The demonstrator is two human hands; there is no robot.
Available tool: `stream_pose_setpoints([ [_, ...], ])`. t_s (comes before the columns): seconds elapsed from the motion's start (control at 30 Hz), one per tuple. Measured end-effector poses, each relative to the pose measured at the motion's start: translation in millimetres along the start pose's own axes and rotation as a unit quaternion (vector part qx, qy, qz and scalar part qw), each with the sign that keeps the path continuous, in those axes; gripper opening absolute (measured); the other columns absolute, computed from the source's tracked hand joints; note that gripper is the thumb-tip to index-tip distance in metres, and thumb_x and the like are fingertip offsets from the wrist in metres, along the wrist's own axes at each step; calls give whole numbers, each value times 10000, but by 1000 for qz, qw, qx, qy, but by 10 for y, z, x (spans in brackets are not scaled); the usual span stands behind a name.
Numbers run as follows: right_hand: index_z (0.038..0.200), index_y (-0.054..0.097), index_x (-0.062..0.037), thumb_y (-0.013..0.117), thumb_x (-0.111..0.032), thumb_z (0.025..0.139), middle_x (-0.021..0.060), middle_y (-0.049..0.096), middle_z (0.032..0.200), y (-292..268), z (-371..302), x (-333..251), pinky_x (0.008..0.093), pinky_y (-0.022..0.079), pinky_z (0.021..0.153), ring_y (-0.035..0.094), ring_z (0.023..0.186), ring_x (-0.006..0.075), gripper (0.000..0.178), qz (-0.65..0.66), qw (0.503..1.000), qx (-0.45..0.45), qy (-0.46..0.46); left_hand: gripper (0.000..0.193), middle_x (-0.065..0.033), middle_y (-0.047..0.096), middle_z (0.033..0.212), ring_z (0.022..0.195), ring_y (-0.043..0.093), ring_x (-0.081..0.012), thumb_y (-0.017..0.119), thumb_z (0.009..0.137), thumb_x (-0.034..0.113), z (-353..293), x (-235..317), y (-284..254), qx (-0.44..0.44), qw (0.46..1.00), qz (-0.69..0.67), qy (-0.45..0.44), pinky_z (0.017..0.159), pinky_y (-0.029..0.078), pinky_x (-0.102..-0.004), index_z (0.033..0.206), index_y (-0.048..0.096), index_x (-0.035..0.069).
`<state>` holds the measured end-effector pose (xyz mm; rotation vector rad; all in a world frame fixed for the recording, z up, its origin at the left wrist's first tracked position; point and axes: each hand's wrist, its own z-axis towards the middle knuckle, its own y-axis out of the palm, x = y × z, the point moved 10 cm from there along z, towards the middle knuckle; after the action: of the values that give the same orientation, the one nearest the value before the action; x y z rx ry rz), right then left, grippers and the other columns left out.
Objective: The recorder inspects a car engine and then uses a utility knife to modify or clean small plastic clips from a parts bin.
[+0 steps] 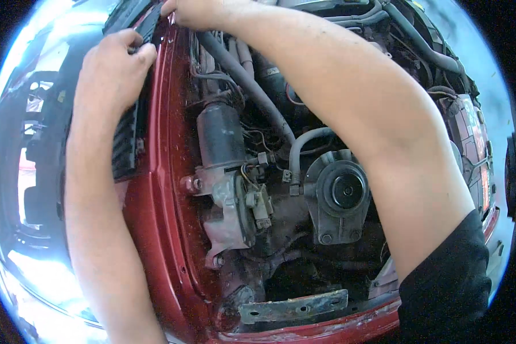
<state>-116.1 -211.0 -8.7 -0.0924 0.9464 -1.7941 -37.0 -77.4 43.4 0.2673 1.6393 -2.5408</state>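
My left hand point(112, 69) is closed, with its thumb and fingers curled together over the upper part of a black slatted cowl grille point(126, 143). A dark bit shows between the fingertips, too small to name. My right hand point(198, 12) reaches across the engine bay to the top edge of the picture. Its fingers are pinched together above a red metal body edge point(165, 86), close to the upper end of the grille. What it grips is hidden, and part of the hand is cut off by the frame.
Under my right arm lies the open engine bay, with a black cylindrical motor on a metal bracket point(221, 135), a round black cap on a mount point(345, 189) and a thick hose point(249, 86). A battery point(470, 129) sits far right. The windshield point(40, 189) fills the left.
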Motion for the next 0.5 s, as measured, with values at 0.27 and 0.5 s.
stream_pose_setpoints([
  [0.27, 1153, 838, -209, 728, -300, 877, 104, 782, 1200, 342, 143, 772, 410, 568, 1020, 736, 1131, 296, 311, 217, 960, 144, 102, 405, -289, 737, 1091, 1092, 702, -453, 606, 936, 314, -21, 159, -75, -11, 999, -36, -31, 983, 534, -508, 1151, 751, 3],
  [0.5, 1210, 814, -249, 718, -517, 884, 91, 779, 1211, 392, 152, 459, 435, 556, 1055, 721, 1177, 307, 433, 77, 986, 30, 148, 428, -287, 741, 1105, 1097, 706, -448, 619, 933, 318, -104, 56, -53, -20, 998, -24, -58, 1003, 535, -495, 1189, 751, 1],
])
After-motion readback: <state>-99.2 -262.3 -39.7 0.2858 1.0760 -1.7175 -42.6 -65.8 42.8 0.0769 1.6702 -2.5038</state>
